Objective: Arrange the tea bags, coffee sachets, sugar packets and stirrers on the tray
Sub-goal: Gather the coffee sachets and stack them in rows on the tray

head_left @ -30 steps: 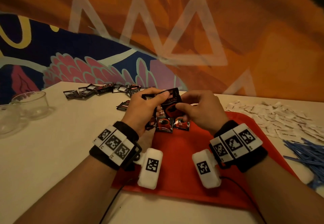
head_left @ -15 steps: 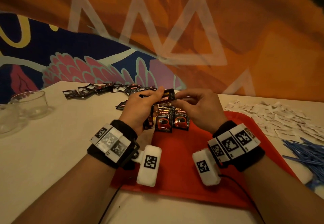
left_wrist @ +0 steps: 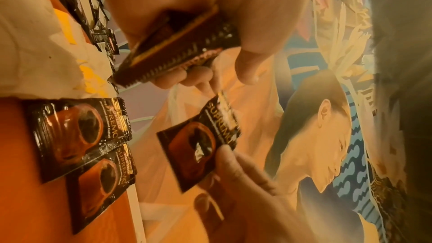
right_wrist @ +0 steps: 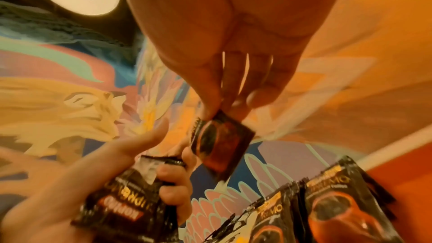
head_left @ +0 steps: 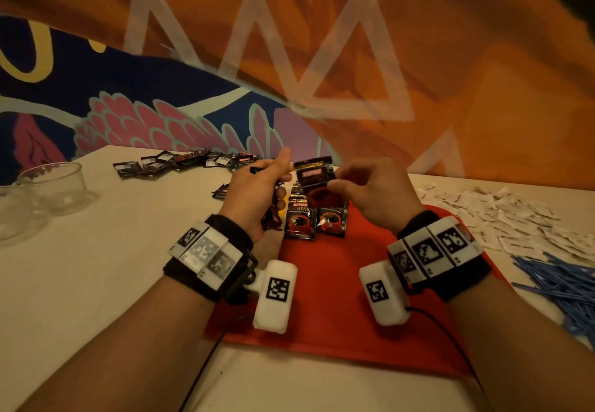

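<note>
The right hand [head_left: 370,195] pinches one coffee sachet [head_left: 317,183] between thumb and fingers [right_wrist: 256,97], above the red tray [head_left: 338,282]. The left hand [head_left: 257,192] grips a stack of sachets [left_wrist: 177,49]. Two sachets on the tray [head_left: 315,220] read "KOPIKO SUPREMO".

The coffee sachet [head_left: 315,183] in the right grip [head_left: 370,195] is glossy, crinkled foil; the sachets [head_left: 317,220] below it shine alike on a smooth matt tray [head_left: 338,282]. Left of the grips, clear glass bowls [head_left: 53,186].
</note>
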### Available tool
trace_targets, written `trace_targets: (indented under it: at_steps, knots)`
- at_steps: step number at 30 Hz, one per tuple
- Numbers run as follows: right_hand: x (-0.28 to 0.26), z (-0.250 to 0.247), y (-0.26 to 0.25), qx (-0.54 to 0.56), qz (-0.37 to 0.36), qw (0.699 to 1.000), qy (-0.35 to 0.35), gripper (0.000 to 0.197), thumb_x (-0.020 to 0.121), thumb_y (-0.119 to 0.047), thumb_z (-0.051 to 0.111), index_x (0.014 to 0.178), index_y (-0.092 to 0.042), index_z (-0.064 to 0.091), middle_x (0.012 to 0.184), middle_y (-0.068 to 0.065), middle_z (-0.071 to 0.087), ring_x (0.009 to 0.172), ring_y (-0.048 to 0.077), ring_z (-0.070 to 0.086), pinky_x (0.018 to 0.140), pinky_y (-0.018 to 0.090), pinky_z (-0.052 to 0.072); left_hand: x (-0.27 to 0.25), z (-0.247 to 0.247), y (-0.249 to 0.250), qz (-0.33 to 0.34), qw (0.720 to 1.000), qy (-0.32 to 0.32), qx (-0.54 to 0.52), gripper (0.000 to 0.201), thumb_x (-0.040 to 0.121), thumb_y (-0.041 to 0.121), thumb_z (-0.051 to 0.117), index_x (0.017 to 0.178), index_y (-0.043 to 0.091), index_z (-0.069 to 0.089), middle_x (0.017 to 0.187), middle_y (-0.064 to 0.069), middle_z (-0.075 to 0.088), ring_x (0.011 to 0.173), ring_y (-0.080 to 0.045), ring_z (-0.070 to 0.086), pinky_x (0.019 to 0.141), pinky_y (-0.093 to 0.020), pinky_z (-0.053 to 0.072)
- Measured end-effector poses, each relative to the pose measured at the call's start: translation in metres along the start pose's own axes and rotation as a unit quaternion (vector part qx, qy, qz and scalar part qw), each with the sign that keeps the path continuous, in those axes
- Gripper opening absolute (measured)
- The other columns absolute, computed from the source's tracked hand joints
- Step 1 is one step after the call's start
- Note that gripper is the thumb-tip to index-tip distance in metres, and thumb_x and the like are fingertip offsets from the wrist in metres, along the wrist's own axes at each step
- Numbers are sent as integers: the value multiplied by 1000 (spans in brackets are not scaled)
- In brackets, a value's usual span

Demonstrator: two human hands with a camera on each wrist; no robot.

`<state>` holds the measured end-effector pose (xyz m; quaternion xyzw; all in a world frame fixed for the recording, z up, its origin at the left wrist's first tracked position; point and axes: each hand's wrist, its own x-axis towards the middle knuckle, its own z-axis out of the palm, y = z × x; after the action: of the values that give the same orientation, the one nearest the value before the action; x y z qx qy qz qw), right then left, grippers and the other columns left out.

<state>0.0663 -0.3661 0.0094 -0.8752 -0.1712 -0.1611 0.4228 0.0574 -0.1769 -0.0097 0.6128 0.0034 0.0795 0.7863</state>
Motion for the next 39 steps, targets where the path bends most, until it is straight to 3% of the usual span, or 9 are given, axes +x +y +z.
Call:
trace_targets:
  at_steps: [2,3,7,11,16,23,28,34,39]
  knots:
    - [4,-5,7,34,82,995,-39,18,87,-15,73,72,-21,66,69,1,69,70,19,67,69,35,53,3,-2,-1,-9,1000,-3,-18,25,95,35,66,99,11,70,81,0,60,57,-9,49,50,-24,42]
    - [6,-7,12,47,124,989,-59,16,89,-12,72,73,-15,67,67,6,69,69,23,65,68,36,53,3,-3,-2,-13,1000,-6,-23,22,96,32,66,100,11,70,82,0,59,57,-9,49,49,-24,42]
    - [9,-11,33,70,279,949,-131,10,91,-8,68,83,-3,71,74,14,70,64,19,62,67,32,53,5,-6,-3,-30,999,-2,-39,16,97,24,64,101,10,69,79,0,58,56,-9,49,47,-23,41]
    - [10,-6,41,73,344,924,-150,8,91,-5,67,88,2,71,73,12,70,62,16,62,60,26,53,6,-7,-3,-40,998,4,-54,13,95,20,64,102,9,68,78,-1,59,56,-10,50,49,-24,41]
    - [13,1,34,55,362,918,-153,8,90,-6,68,93,1,70,72,10,70,58,12,63,54,23,52,7,-7,-3,-45,997,0,-63,9,95,17,63,99,10,67,76,0,59,55,-9,50,48,-23,41]
    - [19,8,30,12,376,914,-153,21,88,-11,72,103,2,67,85,12,72,68,16,67,66,29,54,9,-9,-3,-46,997,8,-63,9,95,16,63,99,10,68,75,0,60,55,-10,50,48,-23,42]
    - [18,8,30,5,374,917,-139,19,87,-16,74,95,-4,62,79,9,70,65,15,68,61,27,53,8,-9,-2,-52,996,10,-66,9,95,16,63,98,10,68,74,0,59,55,-10,50,49,-24,41]
    - [15,9,33,29,353,926,-133,20,89,-10,71,106,-2,64,88,13,71,68,18,68,66,30,55,8,-10,-1,-74,994,1,-76,16,92,13,64,108,8,65,79,-2,59,56,-10,51,49,-23,43]
    - [14,3,32,11,328,935,-132,22,88,-13,72,107,-5,65,99,18,73,69,19,65,64,29,52,6,-9,-1,-84,992,-13,-96,26,91,1,48,110,5,65,83,-5,58,59,-11,53,51,-23,46]
